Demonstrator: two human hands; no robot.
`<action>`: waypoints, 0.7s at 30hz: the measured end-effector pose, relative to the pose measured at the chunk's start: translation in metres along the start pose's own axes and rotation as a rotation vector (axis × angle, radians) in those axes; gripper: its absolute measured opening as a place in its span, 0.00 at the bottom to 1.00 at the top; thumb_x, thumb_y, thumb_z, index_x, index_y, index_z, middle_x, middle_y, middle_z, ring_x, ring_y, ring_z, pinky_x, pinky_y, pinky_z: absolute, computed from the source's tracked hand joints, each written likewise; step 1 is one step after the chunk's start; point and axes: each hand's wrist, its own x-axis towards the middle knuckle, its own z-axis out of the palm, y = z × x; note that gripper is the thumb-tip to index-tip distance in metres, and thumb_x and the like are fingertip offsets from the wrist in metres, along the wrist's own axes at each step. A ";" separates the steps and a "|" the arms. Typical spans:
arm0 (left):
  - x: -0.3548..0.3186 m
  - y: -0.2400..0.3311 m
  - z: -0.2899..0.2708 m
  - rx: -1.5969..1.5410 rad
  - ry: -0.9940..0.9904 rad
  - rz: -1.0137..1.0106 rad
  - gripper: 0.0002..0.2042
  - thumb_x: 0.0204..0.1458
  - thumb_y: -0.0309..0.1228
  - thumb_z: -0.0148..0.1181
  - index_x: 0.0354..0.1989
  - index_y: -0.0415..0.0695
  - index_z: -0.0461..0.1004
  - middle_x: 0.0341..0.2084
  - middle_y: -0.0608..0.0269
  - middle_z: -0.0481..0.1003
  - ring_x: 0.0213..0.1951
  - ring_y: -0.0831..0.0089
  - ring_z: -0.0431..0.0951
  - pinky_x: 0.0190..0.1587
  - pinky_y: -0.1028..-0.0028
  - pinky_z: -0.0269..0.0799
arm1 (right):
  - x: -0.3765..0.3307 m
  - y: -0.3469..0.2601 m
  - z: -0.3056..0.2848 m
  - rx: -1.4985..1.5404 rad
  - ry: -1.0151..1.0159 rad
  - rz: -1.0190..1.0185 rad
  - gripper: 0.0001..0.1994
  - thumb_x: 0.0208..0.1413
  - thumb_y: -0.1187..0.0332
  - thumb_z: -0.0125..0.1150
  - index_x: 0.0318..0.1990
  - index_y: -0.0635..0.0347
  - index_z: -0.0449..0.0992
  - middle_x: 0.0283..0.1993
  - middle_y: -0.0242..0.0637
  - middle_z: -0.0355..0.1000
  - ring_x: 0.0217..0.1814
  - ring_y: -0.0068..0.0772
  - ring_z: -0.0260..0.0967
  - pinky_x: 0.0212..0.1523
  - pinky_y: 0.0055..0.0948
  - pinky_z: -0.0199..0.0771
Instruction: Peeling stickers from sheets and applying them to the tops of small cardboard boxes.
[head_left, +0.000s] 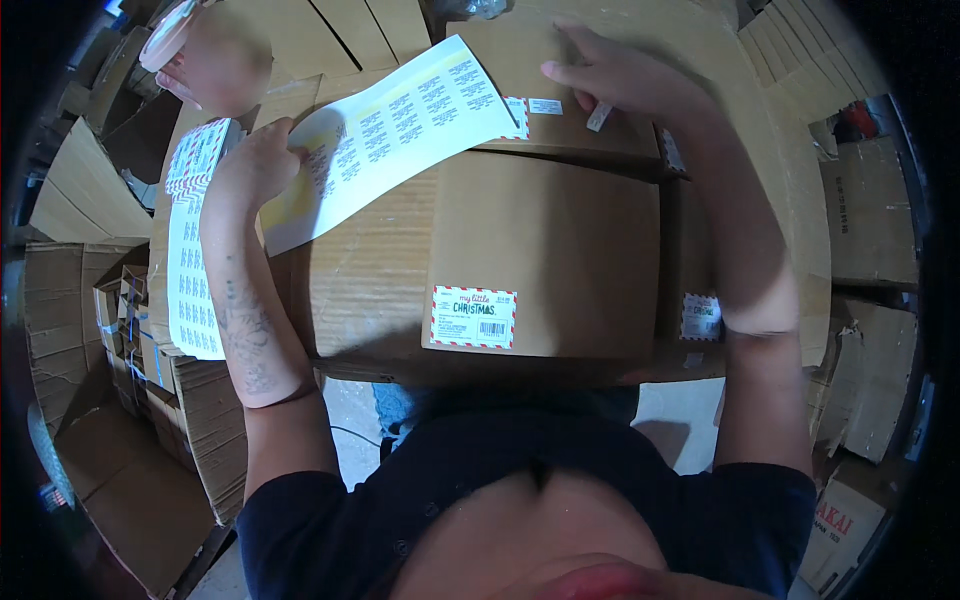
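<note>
My left hand (262,160) is closed on the lower left edge of a white and yellow sheet of printed labels (400,120). The sheet curves over the boxes. My right hand (630,80) is over the far carton (490,60), thumb and forefinger spread. Its other fingers curl by a small white label (600,117), which they seem to hold; their tips are partly hidden. Another small white label (545,106) lies flat on that carton beside a red-edged label. A nearer brown carton (550,240) bears a red-and-white bordered label (474,317) at its lower left corner.
Left of my left forearm lies a stack of label sheets (190,270). A pink round-rimmed thing (168,38) is at the top left, beside a blurred patch. Another labelled carton (688,260) stands under my right forearm. Open cardboard boxes (130,480) crowd the left; more cartons (870,210) stand at right.
</note>
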 end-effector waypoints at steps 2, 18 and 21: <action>0.001 -0.001 0.003 -0.003 0.013 0.004 0.18 0.54 0.34 0.55 0.51 0.38 0.70 0.49 0.45 0.74 0.52 0.51 0.73 0.54 0.61 0.67 | -0.028 -0.036 -0.018 0.068 -0.068 0.030 0.35 0.58 0.61 0.56 0.69 0.58 0.46 0.35 0.36 0.71 0.33 0.25 0.72 0.34 0.24 0.72; 0.018 -0.011 0.007 0.092 0.022 0.055 0.23 0.54 0.39 0.55 0.57 0.42 0.68 0.53 0.43 0.71 0.56 0.50 0.71 0.57 0.59 0.65 | -0.144 -0.025 0.108 0.609 0.083 -0.198 0.19 0.54 0.75 0.60 0.54 0.57 0.69 0.35 0.32 0.64 0.34 0.21 0.65 0.36 0.21 0.70; 0.018 -0.012 0.006 0.120 -0.003 0.023 0.23 0.55 0.39 0.54 0.58 0.44 0.68 0.53 0.44 0.71 0.56 0.50 0.71 0.58 0.60 0.66 | -0.145 -0.025 0.110 0.597 0.095 -0.197 0.18 0.54 0.75 0.60 0.54 0.57 0.70 0.35 0.32 0.64 0.34 0.21 0.65 0.35 0.21 0.70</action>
